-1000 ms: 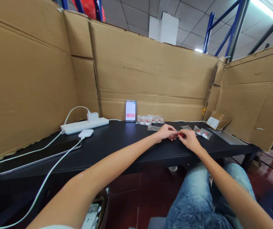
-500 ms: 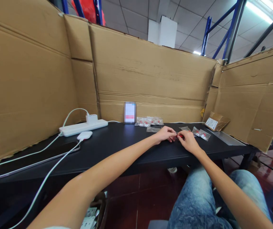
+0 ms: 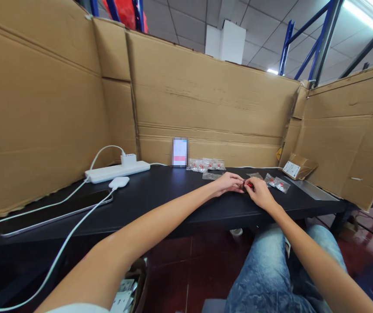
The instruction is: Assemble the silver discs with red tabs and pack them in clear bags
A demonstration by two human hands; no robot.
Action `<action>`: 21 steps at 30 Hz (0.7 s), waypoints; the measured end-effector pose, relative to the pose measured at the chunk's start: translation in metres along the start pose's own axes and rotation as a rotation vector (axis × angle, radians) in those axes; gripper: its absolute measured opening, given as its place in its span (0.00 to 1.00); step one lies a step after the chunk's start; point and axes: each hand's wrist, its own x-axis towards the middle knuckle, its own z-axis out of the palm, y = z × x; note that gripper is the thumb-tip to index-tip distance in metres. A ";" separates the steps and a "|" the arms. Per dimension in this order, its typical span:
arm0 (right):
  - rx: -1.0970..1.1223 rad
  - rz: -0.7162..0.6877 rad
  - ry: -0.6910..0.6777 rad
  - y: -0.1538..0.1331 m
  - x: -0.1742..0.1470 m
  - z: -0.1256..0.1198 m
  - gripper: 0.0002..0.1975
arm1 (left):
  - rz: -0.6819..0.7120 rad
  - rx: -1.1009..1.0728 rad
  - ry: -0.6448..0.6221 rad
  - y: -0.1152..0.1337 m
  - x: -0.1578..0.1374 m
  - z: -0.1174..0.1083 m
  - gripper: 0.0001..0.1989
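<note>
Close together over the black table (image 3: pixel 166 191), my left hand (image 3: pixel 230 183) and my right hand (image 3: pixel 258 191) meet at a small red item (image 3: pixel 249 184), partly hidden by the fingers. Its kind is too small to make out. The right fingers pinch it, and the left fingertips are closed against its other side. Just right of my right hand lie small clear bags (image 3: pixel 280 184) with red pieces inside. Behind my left hand is a flat clear bag (image 3: pixel 210 176). Farther back sits a row of clear bags (image 3: pixel 206 164) with red and white contents.
A phone (image 3: pixel 180 152) leans on the cardboard wall (image 3: pixel 212 95). At left are a white power strip (image 3: pixel 117 171), a white charging puck (image 3: pixel 119 182) with cable and a dark tablet (image 3: pixel 59 213). A brown package (image 3: pixel 299 167) stands at right beside a clear sheet (image 3: pixel 313 189).
Both hands stay together at the red item; the left fingers have straightened and shifted slightly toward the right hand. The whole view has shifted a little.
</note>
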 end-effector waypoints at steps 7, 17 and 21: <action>0.010 -0.007 0.019 -0.003 0.000 -0.004 0.06 | 0.012 -0.029 -0.003 -0.001 0.000 -0.002 0.07; 0.009 -0.041 -0.019 -0.010 -0.001 -0.005 0.07 | 0.001 0.047 0.086 -0.006 0.004 -0.006 0.08; 0.043 -0.037 -0.017 -0.014 -0.002 -0.007 0.07 | -0.003 0.089 0.122 -0.005 0.004 -0.007 0.07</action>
